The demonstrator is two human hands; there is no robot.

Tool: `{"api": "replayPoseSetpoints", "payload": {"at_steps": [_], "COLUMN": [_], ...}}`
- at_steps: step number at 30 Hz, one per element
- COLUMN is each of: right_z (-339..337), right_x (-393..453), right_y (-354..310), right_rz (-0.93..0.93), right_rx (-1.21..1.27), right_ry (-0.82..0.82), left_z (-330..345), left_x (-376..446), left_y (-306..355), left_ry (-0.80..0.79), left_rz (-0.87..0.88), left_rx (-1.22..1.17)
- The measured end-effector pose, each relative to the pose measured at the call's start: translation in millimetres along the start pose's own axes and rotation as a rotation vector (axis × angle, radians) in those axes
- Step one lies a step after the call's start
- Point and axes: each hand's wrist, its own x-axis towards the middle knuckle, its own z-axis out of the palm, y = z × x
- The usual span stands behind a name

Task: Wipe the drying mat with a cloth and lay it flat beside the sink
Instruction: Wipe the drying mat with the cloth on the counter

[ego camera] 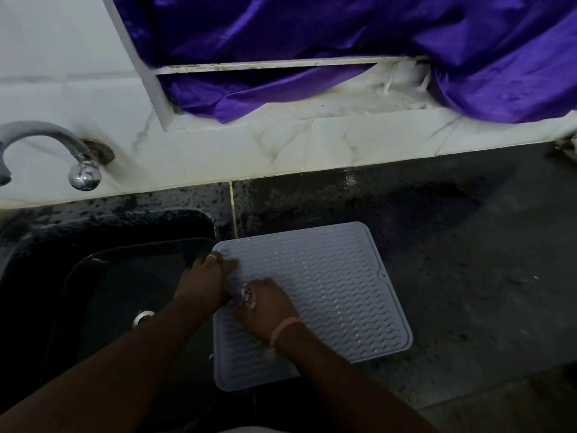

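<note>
Grey ridged drying mat (pixel 312 304) under both hands, its left edge overhanging the sink (pixel 125 276); left hand (pixel 204 281) presses flat, right hand (pixel 265 307) bunches small cloth (pixel 248 295); wipe along ridges, away from me.

Mat (pixel 327 295) flat on counter (pixel 468 260), just right of sink (pixel 109 276); its left edge overhangs the sink rim. Left hand (pixel 204 281) on mat's left edge, right hand (pixel 265 307) on mat just right of it, hands touching. Drain (pixel 143 317) in sink, left of hands. Tap (pixel 62 151) on wall behind sink. Curtain (pixel 343 42) above ledge (pixel 312 132) behind counter.
</note>
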Motion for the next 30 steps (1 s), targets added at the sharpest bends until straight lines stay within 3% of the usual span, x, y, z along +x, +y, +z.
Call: {"api": "replayPoseSetpoints", "payload": {"at_steps": [4, 7, 11, 18, 21, 24, 26, 28, 30], "right_z": [-67, -106, -122, -54, -20, -19, -31, -57, -92], "right_x": [18, 40, 55, 57, 55, 60, 65, 73, 78], "right_y": [57, 131, 155, 42, -6, -25, -14, 19, 66], "right_rz": [0.289, 0.507, 0.706, 0.468, 0.173, -0.007, 0.015, 0.194, 0.392], "right_rx": [0.18, -0.115, -0.037, -0.072, -0.134, 0.0, 0.157, 0.336, 0.358], "right_ry": [0.125, 0.264, 0.343, 0.34, 0.181, -0.035, -0.038, 0.059, 0.225], "left_z": [-18, -23, -12, -10, -9, -7, -7, -11, -15], "left_x": [13, 20, 18, 22, 22, 22, 23, 28, 32], "left_y": [-3, -3, 0, -3, -7, -10, -13, -15, -18], "left_ry": [-0.06, -0.055, -0.037, -0.018, 0.021, 0.061, 0.038, -0.023, -0.047], "left_rz": [0.003, -0.01, -0.027, -0.033, -0.016, 0.012, 0.018, 0.018, -0.008], "left_rx": [-0.009, 0.001, -0.025, -0.05, -0.047, -0.05, -0.058, -0.082, -0.124]}}
